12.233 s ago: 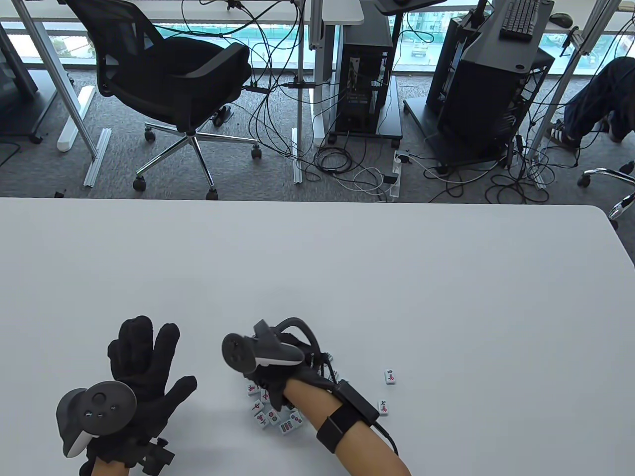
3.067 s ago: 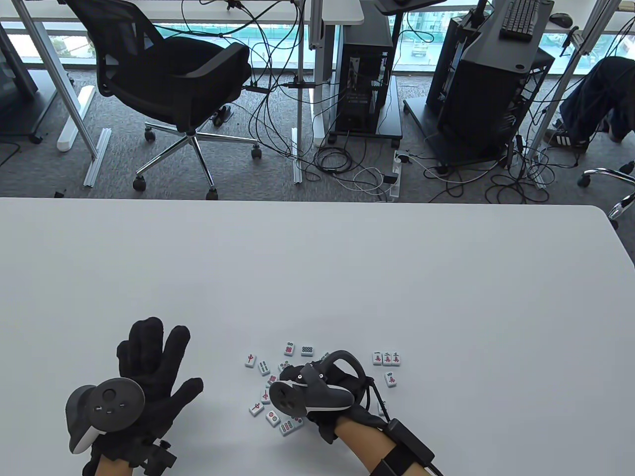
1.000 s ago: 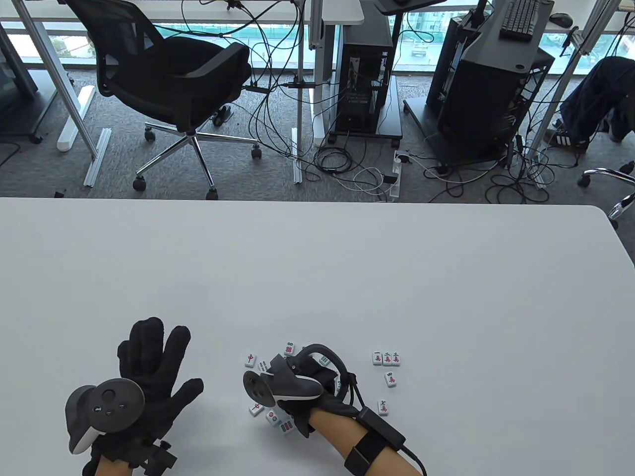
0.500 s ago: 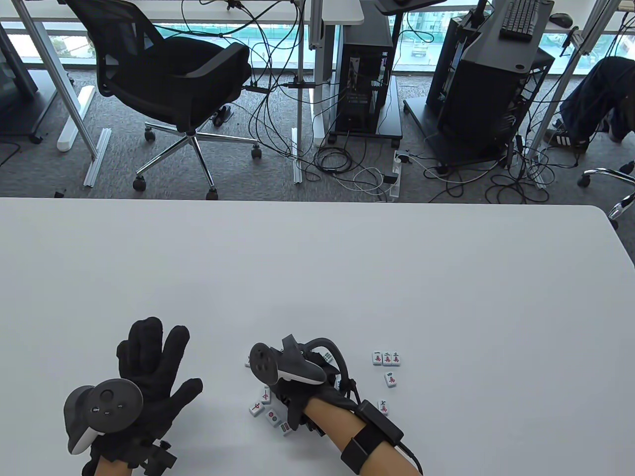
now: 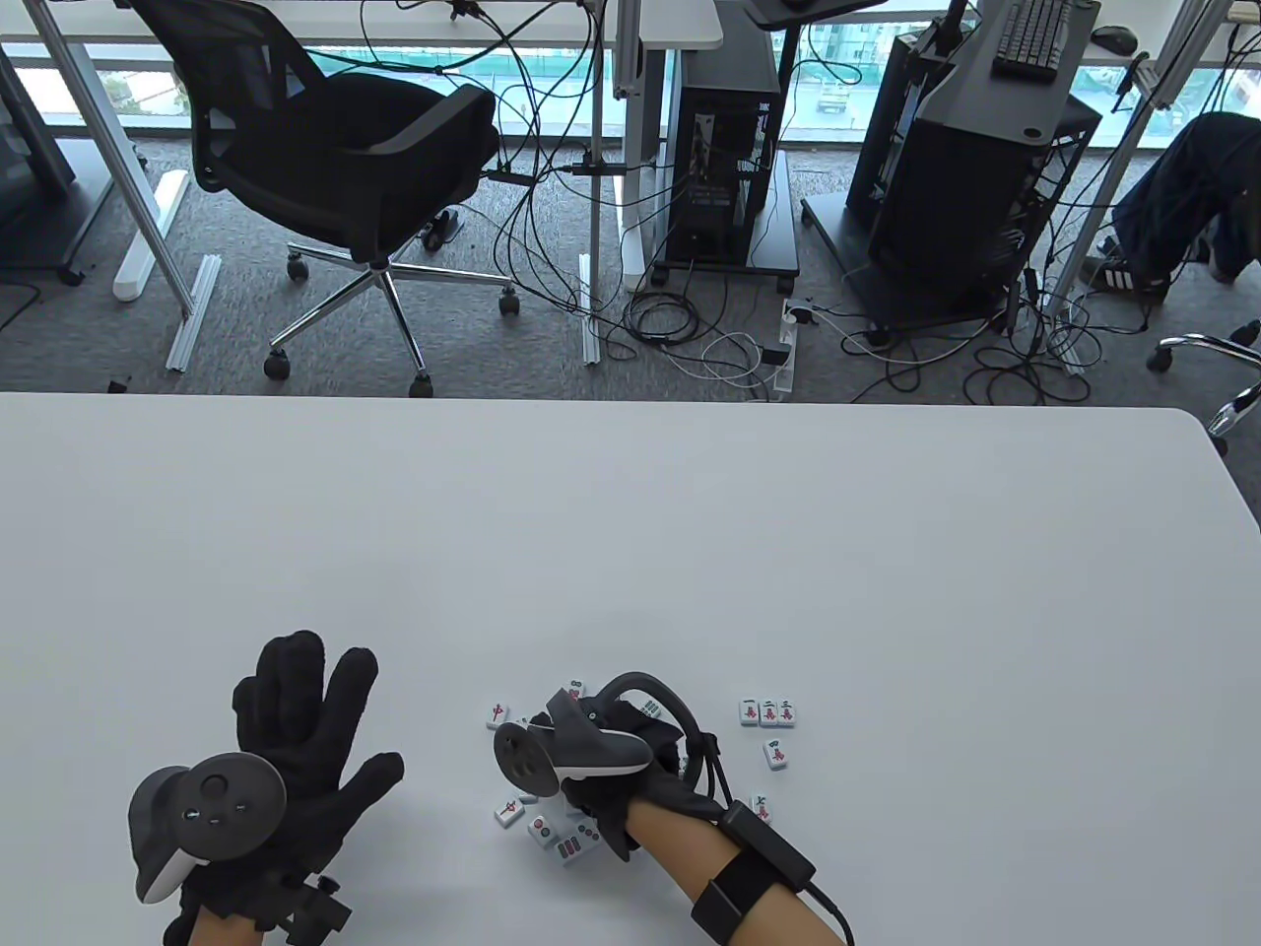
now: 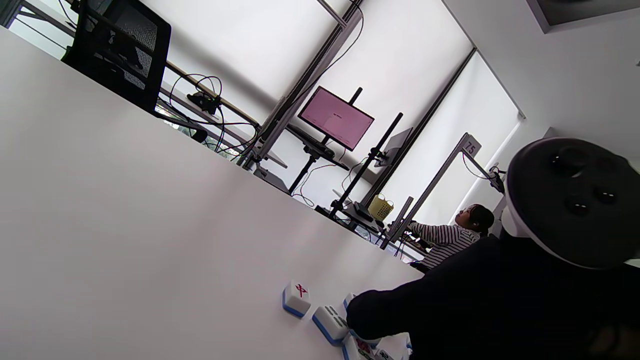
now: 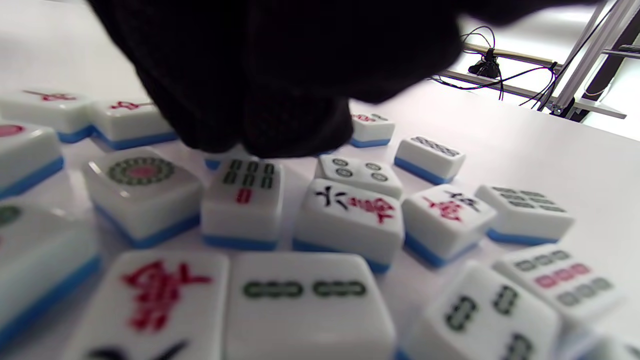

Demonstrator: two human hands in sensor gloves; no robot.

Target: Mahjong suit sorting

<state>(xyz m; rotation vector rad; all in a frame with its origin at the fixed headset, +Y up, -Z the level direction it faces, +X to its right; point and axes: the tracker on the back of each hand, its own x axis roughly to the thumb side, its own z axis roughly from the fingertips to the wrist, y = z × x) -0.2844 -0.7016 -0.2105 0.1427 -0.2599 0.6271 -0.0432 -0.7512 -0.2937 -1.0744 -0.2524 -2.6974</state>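
So the loose cluster of small white blue-backed mahjong tiles (image 5: 552,828) sits near the front edge of the plain white table (image 5: 630,532), and it's my landmark for everything here. The right hand in its black sensor glove (image 5: 630,759) is parked right over that cluster, fingertips (image 7: 280,130) down among the tiles, probably fishing out the next one for a suit group. Can't tell if it's actually pinching a tile or just touching one; the glove blocks that spot in every view.

Right of the cluster, well apart from it, there's a tidy row of three red-character tiles (image 5: 767,711), with two more singles nearer the front, so that looks like the sorted side.

Left of the cluster, the left hand in a black glove (image 5: 296,729) lies flat, fingers spread, holding nothing, likely just staying clear.

Most of the cluster is hidden under the right-hand tracker from above.
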